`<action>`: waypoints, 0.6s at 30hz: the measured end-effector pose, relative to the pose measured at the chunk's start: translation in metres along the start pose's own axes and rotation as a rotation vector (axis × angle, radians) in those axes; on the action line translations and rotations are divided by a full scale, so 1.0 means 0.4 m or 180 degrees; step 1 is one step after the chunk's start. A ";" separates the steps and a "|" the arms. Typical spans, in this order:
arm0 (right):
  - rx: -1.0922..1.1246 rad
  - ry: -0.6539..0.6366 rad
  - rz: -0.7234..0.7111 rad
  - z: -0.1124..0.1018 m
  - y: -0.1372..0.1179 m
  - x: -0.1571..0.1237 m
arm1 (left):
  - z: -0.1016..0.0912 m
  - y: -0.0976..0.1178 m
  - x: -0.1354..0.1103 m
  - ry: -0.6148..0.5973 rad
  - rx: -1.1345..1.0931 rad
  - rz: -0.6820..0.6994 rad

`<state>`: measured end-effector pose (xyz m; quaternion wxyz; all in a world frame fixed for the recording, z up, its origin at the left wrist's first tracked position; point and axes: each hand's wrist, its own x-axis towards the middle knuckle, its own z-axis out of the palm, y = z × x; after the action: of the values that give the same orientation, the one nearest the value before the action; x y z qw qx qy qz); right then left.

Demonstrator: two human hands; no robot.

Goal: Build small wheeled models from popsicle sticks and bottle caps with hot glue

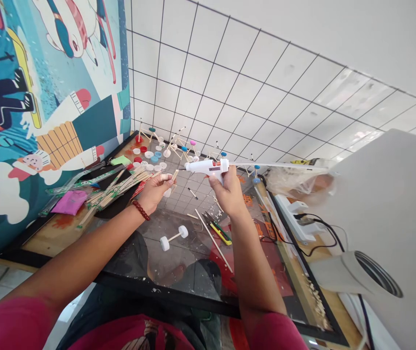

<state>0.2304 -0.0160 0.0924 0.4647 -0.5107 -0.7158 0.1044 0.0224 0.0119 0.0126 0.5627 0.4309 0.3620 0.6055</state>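
Note:
My right hand [228, 192] is wrapped around the handle of a white glue gun [204, 167], with a long glue stick [277, 166] sticking out of its back end. The gun's nozzle points left. Just left of that nozzle, my left hand [157, 190] pinches a short wooden stick [175, 175] between thumb and fingers. The tip of the nozzle is close to the stick; whether they touch I cannot tell. On the glass-topped table nearer me lies a pair of white bottle caps [164, 243] joined by a thin stick.
A bundle of wooden chopsticks [120, 189] lies left of my left hand. Several loose caps [149, 167] and small stick-and-cap models stand at the back. A yellow-handled cutter [220, 233] and a long thin stick [215, 241] lie in front. A power strip [297, 218] with cables is at right.

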 end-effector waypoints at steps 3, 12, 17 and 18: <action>-0.0006 -0.0048 0.0047 0.001 0.001 0.000 | 0.002 0.001 -0.001 0.0004 0.0011 0.0001; 0.0027 -0.0066 0.0020 0.000 0.001 0.000 | -0.003 -0.004 0.003 0.0028 -0.0009 0.0036; 0.0025 -0.0215 0.0044 0.001 -0.003 -0.002 | 0.000 0.000 0.001 0.0045 -0.0020 0.0025; -0.0002 -0.0234 0.0056 0.001 -0.003 -0.003 | 0.001 0.001 0.001 0.0047 -0.0022 0.0019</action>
<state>0.2291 -0.0173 0.0924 0.4370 -0.5130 -0.7279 0.1269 0.0227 0.0122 0.0131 0.5597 0.4255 0.3628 0.6116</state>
